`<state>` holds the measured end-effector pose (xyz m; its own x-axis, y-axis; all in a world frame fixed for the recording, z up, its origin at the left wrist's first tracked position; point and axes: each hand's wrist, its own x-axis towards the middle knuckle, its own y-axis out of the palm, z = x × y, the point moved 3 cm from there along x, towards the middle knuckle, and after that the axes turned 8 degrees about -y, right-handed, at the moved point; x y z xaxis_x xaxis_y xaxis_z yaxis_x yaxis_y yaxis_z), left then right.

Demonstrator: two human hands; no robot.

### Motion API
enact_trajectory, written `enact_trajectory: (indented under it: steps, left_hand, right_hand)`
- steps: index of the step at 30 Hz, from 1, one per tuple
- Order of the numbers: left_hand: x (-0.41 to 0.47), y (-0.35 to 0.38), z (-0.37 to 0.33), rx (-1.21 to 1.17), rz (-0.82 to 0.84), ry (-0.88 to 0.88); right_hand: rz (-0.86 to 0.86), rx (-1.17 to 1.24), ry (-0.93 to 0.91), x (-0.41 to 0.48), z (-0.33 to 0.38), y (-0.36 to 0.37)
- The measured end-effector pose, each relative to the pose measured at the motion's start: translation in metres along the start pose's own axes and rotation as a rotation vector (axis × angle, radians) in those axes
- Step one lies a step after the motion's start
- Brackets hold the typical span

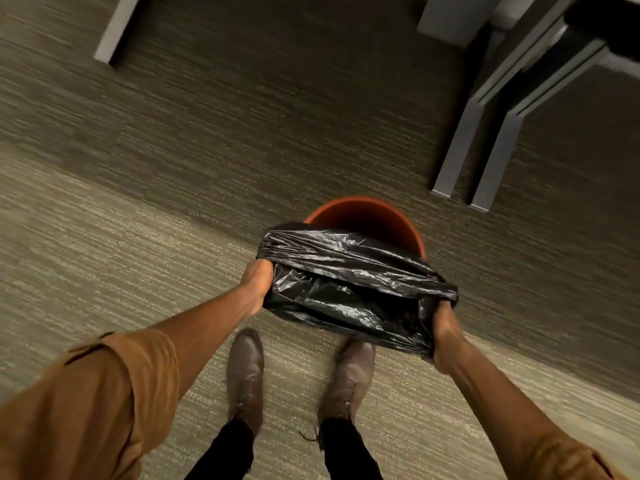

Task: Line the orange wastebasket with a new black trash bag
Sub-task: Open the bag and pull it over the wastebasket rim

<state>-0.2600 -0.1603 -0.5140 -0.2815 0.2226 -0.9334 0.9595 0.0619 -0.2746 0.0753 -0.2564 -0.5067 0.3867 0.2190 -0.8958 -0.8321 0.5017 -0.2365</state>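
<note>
An orange wastebasket (367, 216) stands on the carpet just ahead of my feet, its far rim and inner wall showing. A black trash bag (346, 289) is stretched wide open in front of and above the basket's near side, hiding its near rim. My left hand (257, 284) grips the bag's left edge, fingers tucked inside the plastic. My right hand (446, 332) grips the right edge the same way. The bag's mouth gapes between both hands.
Grey metal furniture legs (464, 133) stand to the right behind the basket, another leg (116, 29) at the upper left. My two brown shoes (246, 375) are on the carpet directly below the bag.
</note>
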Motion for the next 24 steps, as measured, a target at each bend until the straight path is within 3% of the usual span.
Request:
enact_trajectory:
  steps: [3, 6, 11, 14, 20, 24]
  left_hand:
    - [0.002, 0.003, -0.006, -0.058, -0.01, -0.029]
    - [0.002, -0.002, -0.02, -0.123, 0.01, -0.062]
    - [-0.003, -0.013, -0.048, -0.424, 0.057, 0.012]
    - [-0.001, -0.016, -0.043, -0.33, 0.049, 0.063]
    - [0.014, -0.018, -0.001, -0.018, -0.034, 0.065]
    - [0.026, -0.012, 0.019, 0.053, -0.03, 0.071]
  right_hand:
    - [-0.036, -0.021, -0.082, -0.005, 0.013, 0.011]
    - [-0.107, 0.103, -0.219, -0.013, 0.04, 0.016]
    - [0.1, 0.347, -0.314, -0.025, 0.07, 0.023]
    - [0.136, 0.329, -0.295, -0.022, 0.062, 0.022]
    - [-0.028, 0.028, -0.222, -0.012, 0.01, 0.009]
    - [-0.051, -0.007, -0.225, -0.01, -0.011, 0.011]
